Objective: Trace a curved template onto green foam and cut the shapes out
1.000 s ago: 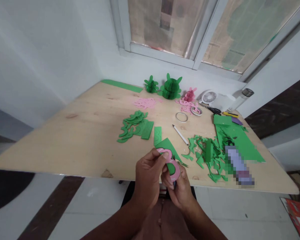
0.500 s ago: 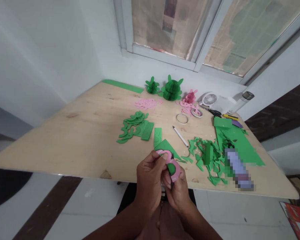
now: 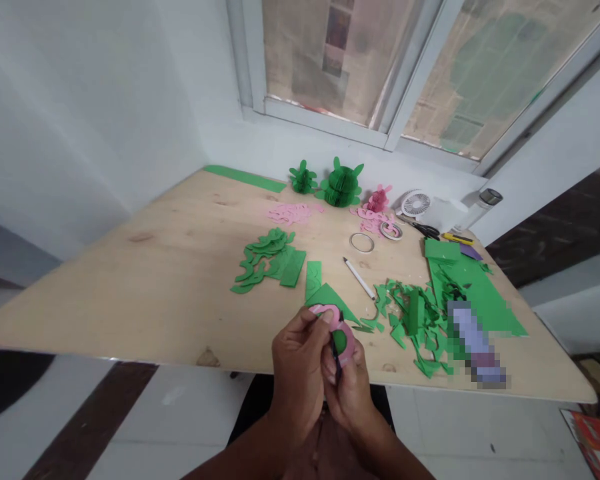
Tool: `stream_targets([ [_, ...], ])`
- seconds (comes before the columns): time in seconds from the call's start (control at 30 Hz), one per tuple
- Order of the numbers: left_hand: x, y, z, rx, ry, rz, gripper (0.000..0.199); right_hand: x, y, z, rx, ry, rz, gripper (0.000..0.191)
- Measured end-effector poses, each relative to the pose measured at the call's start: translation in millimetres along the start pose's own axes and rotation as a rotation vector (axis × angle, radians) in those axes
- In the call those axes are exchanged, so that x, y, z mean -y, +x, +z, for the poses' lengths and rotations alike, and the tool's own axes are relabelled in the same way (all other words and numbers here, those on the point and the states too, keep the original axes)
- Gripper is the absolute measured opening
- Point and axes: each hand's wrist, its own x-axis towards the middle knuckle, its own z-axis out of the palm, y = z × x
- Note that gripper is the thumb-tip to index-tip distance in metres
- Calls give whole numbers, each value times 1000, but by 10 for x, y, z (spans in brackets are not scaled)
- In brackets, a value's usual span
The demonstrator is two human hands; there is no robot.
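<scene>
Close to the table's front edge, my left hand [image 3: 300, 353] and my right hand [image 3: 351, 383] are together. Between them is a pink curved piece with two rounded lobes [image 3: 347, 332]. A green patch shows in its lower lobe, and dark edging runs along its side. My left thumb presses on the upper lobe; the right fingers close round the lower end. My fingers partly hide it, so its exact kind is unclear. Just beyond lie a pointed green sheet [image 3: 330, 297] and a green strip with drawn curves [image 3: 313, 277].
Green cut-outs [image 3: 255, 260] lie left, pink cut-outs [image 3: 290, 213] behind them. Green scraps [image 3: 415, 313] and a large green sheet [image 3: 480, 293] are at right. A white pen [image 3: 359, 278], tape roll [image 3: 391, 231], small fan [image 3: 415, 203] and green paper figure [image 3: 343, 185] stand or lie farther back.
The pink piece has turned slightly in my fingers, and more of its dark edge shows below. My right hand has shifted a little left. The camera view has tilted slightly.
</scene>
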Motion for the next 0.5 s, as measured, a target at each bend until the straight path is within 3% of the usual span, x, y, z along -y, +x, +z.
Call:
stream_targets([
  [0.5,12,24,26,0,35,10,21,-39,32,-27,0,23,3,41],
])
